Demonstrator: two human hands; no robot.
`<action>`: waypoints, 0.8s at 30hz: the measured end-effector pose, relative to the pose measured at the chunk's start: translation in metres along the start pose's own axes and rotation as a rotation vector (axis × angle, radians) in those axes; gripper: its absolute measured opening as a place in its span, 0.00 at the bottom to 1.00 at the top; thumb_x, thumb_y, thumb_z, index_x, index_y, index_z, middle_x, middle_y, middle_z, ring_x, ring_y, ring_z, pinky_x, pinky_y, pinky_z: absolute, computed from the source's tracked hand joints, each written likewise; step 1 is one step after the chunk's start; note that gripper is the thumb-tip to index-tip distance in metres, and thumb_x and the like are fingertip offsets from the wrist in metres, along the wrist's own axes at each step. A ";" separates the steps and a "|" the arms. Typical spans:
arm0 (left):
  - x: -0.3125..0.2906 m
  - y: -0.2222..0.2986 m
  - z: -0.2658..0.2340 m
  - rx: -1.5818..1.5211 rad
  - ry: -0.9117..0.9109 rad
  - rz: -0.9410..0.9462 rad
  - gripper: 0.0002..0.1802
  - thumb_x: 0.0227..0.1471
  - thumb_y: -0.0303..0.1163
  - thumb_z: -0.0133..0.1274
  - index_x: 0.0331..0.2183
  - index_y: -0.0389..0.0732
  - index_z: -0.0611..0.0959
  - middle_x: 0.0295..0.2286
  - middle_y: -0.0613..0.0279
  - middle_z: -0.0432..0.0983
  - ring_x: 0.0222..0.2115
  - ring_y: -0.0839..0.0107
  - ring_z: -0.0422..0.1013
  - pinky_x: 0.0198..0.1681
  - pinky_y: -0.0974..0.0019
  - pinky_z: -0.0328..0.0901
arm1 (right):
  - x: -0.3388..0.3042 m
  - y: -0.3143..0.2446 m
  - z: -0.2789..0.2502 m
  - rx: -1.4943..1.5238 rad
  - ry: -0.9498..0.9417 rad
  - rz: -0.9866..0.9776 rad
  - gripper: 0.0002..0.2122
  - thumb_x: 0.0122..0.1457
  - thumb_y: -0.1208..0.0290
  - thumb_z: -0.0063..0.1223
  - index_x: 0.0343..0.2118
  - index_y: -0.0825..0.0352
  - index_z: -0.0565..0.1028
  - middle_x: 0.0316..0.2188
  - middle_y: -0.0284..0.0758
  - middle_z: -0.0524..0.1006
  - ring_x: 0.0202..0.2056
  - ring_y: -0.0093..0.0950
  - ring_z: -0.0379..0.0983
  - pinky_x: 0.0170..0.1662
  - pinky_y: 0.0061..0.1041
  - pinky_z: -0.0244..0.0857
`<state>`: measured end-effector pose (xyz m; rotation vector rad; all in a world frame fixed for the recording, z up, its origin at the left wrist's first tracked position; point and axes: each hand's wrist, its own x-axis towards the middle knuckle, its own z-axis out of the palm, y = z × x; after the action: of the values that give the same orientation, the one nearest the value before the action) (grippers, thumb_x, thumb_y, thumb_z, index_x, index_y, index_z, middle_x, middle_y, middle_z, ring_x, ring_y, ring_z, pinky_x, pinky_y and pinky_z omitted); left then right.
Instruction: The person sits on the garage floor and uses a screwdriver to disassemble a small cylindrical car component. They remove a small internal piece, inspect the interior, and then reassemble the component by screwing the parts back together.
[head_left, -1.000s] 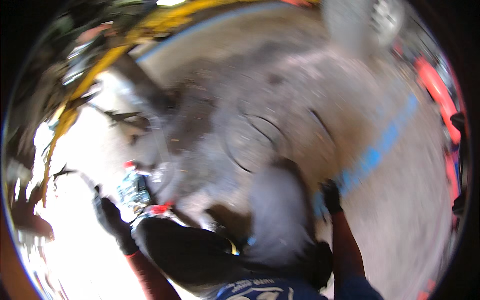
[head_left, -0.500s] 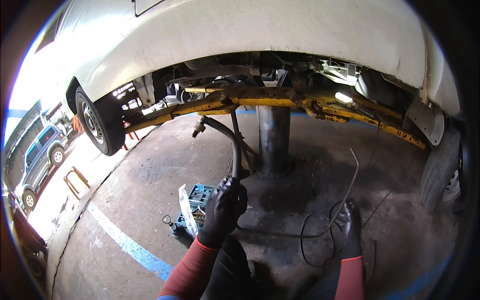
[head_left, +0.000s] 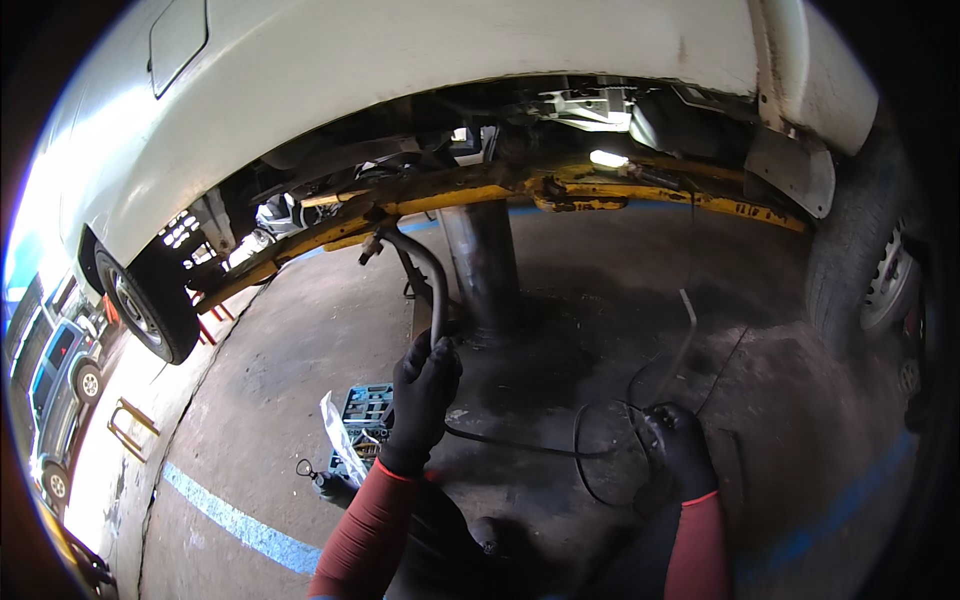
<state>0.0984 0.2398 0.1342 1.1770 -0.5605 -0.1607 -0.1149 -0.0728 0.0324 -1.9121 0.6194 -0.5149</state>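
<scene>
My left hand (head_left: 424,392), in a black glove, is closed around a thick dark hose (head_left: 438,285). The hose stands up from the fist and arcs left, and a metal fitting (head_left: 371,246) is on its upper end. Below the fist a thinner length runs right across the floor toward my right hand (head_left: 683,445). That gloved hand is closed at the bend of this thinner length, partly hiding it. Past the fingers its free end (head_left: 687,310) points upward, somewhat blurred. Loops of thin black cable (head_left: 580,470) lie beside the right hand.
Overhead, a white vehicle (head_left: 450,50) rests on yellow lift arms (head_left: 470,190) with a dark post (head_left: 480,270). A blue tool case (head_left: 367,405), a white plastic bag (head_left: 337,430) and a dark bottle (head_left: 332,486) are left of my left arm. A work light (head_left: 608,159) glows underneath.
The view has turned right and tilted, so the vehicle and lift appear shifted left. Both hands keep hold of the hose, and its free end leans slightly differently.
</scene>
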 end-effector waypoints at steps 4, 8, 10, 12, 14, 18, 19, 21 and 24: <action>0.002 -0.004 0.036 0.228 -0.149 0.069 0.19 0.71 0.35 0.51 0.57 0.36 0.78 0.28 0.76 0.70 0.24 0.88 0.61 0.27 0.78 0.58 | -0.003 0.003 -0.005 0.045 0.033 -0.067 0.09 0.66 0.70 0.61 0.44 0.70 0.81 0.34 0.35 0.83 0.36 0.24 0.78 0.41 0.27 0.71; -0.001 -0.006 0.061 0.494 -0.184 0.154 0.20 0.70 0.34 0.52 0.57 0.33 0.78 0.29 0.75 0.72 0.27 0.87 0.63 0.30 0.76 0.61 | -0.010 -0.003 0.002 -0.055 0.137 -0.257 0.12 0.65 0.71 0.62 0.47 0.71 0.79 0.37 0.38 0.83 0.38 0.26 0.79 0.43 0.29 0.72; -0.004 -0.001 0.066 0.603 -0.178 0.087 0.19 0.69 0.33 0.53 0.56 0.32 0.79 0.30 0.73 0.74 0.30 0.85 0.66 0.33 0.73 0.64 | -0.011 0.001 0.001 -0.148 0.154 -0.227 0.13 0.65 0.72 0.62 0.49 0.71 0.79 0.39 0.38 0.83 0.39 0.26 0.80 0.44 0.29 0.73; -0.009 0.008 0.066 0.442 -0.183 0.140 0.19 0.70 0.34 0.53 0.56 0.33 0.79 0.29 0.74 0.73 0.30 0.86 0.65 0.31 0.75 0.62 | -0.007 0.008 -0.003 -0.091 0.229 -0.238 0.13 0.65 0.71 0.63 0.49 0.70 0.79 0.39 0.37 0.83 0.40 0.26 0.79 0.45 0.29 0.72; -0.017 0.023 0.061 0.450 -0.160 0.153 0.19 0.70 0.35 0.52 0.55 0.34 0.80 0.27 0.75 0.72 0.28 0.86 0.64 0.30 0.75 0.60 | 0.000 0.017 -0.009 -0.011 0.284 -0.232 0.13 0.65 0.71 0.63 0.49 0.70 0.78 0.40 0.36 0.83 0.41 0.25 0.79 0.46 0.29 0.72; -0.028 0.048 0.049 0.345 -0.126 0.095 0.24 0.69 0.35 0.47 0.59 0.29 0.74 0.26 0.78 0.66 0.22 0.89 0.59 0.25 0.79 0.54 | 0.010 0.026 -0.012 0.176 0.313 -0.176 0.13 0.65 0.70 0.64 0.49 0.69 0.78 0.43 0.34 0.81 0.43 0.24 0.78 0.48 0.27 0.71; -0.030 0.053 0.046 0.300 -0.147 0.110 0.25 0.69 0.37 0.48 0.59 0.29 0.74 0.25 0.79 0.65 0.22 0.89 0.58 0.24 0.79 0.53 | 0.011 0.026 -0.010 0.220 0.314 -0.154 0.13 0.64 0.70 0.65 0.49 0.68 0.78 0.44 0.33 0.81 0.43 0.24 0.77 0.48 0.26 0.70; -0.034 0.060 0.038 0.228 -0.155 0.123 0.31 0.69 0.46 0.50 0.59 0.28 0.73 0.23 0.80 0.61 0.20 0.89 0.56 0.22 0.79 0.49 | 0.013 0.022 -0.005 0.305 0.329 -0.163 0.17 0.66 0.63 0.63 0.51 0.69 0.78 0.41 0.36 0.82 0.39 0.27 0.79 0.45 0.28 0.72; -0.040 0.064 0.024 0.229 -0.153 0.169 0.34 0.69 0.51 0.49 0.59 0.29 0.73 0.21 0.79 0.60 0.19 0.88 0.56 0.22 0.78 0.50 | 0.010 0.011 -0.001 0.564 0.211 0.029 0.17 0.68 0.60 0.59 0.52 0.67 0.78 0.43 0.35 0.82 0.43 0.28 0.79 0.48 0.30 0.72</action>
<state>0.0423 0.2611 0.1852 1.3394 -0.8267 -0.0417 -0.1098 -0.0839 0.0231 -1.3246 0.5615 -0.7866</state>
